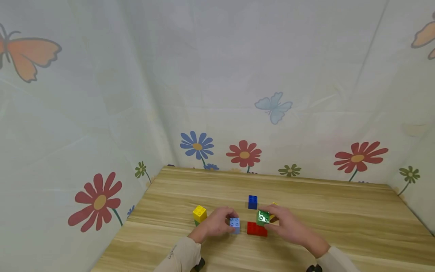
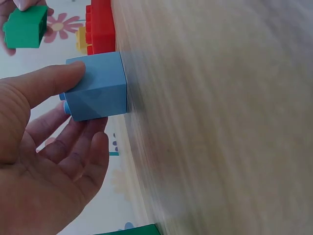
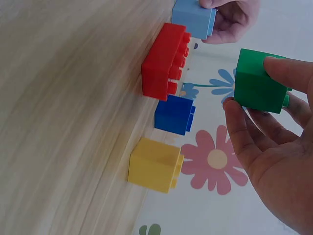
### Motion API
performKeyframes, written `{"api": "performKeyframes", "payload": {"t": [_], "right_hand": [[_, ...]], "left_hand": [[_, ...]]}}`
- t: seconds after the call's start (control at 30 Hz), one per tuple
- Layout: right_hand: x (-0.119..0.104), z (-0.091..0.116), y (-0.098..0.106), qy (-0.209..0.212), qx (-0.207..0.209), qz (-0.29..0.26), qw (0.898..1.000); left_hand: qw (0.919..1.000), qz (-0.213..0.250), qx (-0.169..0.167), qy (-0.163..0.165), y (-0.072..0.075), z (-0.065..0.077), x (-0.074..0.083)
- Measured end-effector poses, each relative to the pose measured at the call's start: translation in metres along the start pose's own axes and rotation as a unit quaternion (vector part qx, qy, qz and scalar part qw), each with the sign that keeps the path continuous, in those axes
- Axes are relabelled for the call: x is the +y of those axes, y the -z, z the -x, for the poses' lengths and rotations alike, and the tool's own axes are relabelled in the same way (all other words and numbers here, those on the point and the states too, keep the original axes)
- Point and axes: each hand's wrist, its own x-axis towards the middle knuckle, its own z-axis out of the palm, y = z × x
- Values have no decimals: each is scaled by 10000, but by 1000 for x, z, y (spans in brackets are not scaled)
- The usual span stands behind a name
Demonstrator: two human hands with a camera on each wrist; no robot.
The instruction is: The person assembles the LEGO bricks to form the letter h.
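Pinch grips, both: R hand (image 1: 289, 226) has green block (image 3: 259, 81) up off table (image 1: 163, 249) nr red brick (image 3: 161, 63); L hand (image 1: 217, 223) has lt-blue block (image 2: 96, 88) on table. Risks: R pinch slips, green cd hit red; L hand swings out, cd clip yellow-topped stack (image 1: 199, 214).

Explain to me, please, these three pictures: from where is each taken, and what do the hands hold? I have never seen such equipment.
These are a person's bare hands, no robot. The wide picture comes from a head camera; the two close ones come from wrist cameras, so the tabletop looks tipped. The left hand grips a light blue toy brick; the right hand holds a green brick above the surface. On it are a longer red brick, a dark blue brick, a yellow brick and, leftmost, a second yellow brick on another green one.
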Motion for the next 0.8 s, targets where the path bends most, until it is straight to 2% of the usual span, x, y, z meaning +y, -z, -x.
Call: {"api": "performKeyframes", "payload": {"t": [0.13, 0.33, 0.47, 0.6, 0.8], "right_hand": [[-2, -5, -5, -139, -25, -177, 9997], [-3, -13, -14, -421, 21, -350, 9985], [-2, -18, -20, -272, 56, -430, 9987], [1, -23, -23, -114, 73, -571, 9983], [3, -30, -30, -252, 35, -738, 9970]], "left_hand": [[10000, 16, 31, 47, -1, -1, 0], [9999, -79, -10, -75, -2, -3, -1], [9999, -30, -17, -117, -1, -4, -1], [9997, 231, -7, 11, -2, -5, 0], [9988, 454, 59, 146, -3, -7, 1]]}}
